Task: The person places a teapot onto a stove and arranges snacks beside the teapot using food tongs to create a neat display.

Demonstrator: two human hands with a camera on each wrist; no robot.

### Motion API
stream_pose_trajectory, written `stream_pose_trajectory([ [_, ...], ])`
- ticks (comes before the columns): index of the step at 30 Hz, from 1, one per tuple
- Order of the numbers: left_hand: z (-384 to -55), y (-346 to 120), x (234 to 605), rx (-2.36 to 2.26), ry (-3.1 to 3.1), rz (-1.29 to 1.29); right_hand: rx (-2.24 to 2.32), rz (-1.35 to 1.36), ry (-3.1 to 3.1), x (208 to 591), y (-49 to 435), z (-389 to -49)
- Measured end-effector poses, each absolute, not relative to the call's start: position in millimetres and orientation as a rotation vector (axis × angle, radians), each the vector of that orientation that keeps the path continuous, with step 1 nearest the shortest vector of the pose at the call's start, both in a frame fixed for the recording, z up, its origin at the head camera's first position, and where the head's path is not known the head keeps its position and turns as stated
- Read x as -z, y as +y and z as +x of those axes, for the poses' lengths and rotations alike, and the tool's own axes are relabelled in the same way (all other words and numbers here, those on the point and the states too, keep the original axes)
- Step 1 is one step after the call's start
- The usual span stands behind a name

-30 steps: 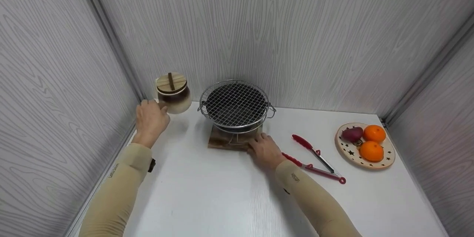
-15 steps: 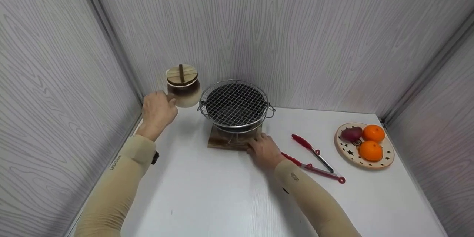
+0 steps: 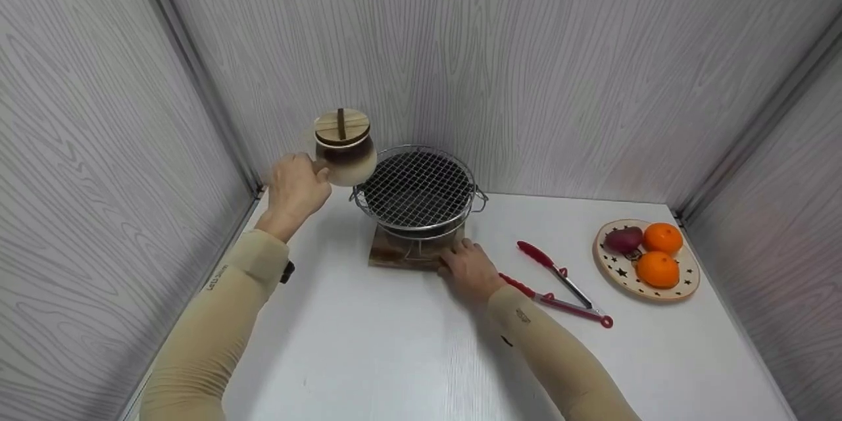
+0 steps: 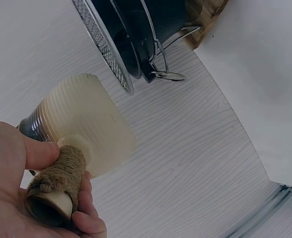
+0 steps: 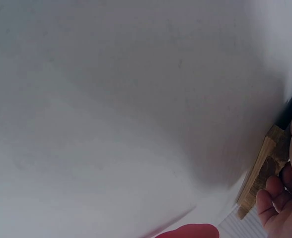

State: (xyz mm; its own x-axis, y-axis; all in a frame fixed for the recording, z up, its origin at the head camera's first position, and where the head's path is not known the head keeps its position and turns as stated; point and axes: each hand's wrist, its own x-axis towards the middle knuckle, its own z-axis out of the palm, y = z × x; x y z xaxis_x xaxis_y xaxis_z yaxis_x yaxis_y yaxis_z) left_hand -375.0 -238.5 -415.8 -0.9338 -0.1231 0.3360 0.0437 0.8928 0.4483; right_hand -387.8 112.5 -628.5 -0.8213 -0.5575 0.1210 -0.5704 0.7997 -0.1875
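Apparently mid-carry: side-handled pot aloft by the left of the tabletop grill.
Left hand curled firmly round the rope-wrapped handle, thumb along its top; wooden lid seated. Pot overlaps the grill's left rim in the head view; left wrist view shows them apart. Right hand bent round the near right corner of the wooden board under the grill, thumb and fingertips gripping it. To do this well, I'd judge: pot level, since the lid looks loose-set; its base above the mesh rim; wrist stiff against the one-sided load; board steadied without tugging; right forearm off the red tongs.
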Motion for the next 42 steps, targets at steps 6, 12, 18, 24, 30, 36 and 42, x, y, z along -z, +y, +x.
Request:
stream_pose_trajectory([
  [6, -382, -231, 418, 0.65, -2.685, 0.0, -0.345, 0.938, -2.876, 629, 114, -386],
  [12, -392, -221, 418, 0.641, -2.682, -0.02, -0.341, 0.923, -2.883, 628, 112, -387],
  [18, -402, -211, 422, 0.658, -2.692, -0.015, -0.331, 0.911, -2.932, 629, 111, -390],
  [24, -412, -201, 429, 0.702, -2.675, -0.02, -0.339, 0.925, -2.888, 629, 111, -389],
  [30, -419, -194, 433, 0.69, -2.701, -0.032, -0.339, 0.915, -2.881, 629, 110, -387],
  [36, -420, -186, 434, 0.66, -2.693, -0.088, -0.309, 0.894, -2.887, 629, 109, -386],
  [42, -421, -177, 435, 0.664, -2.736, -0.08, -0.307, 0.883, -2.883, 633, 112, -386],
])
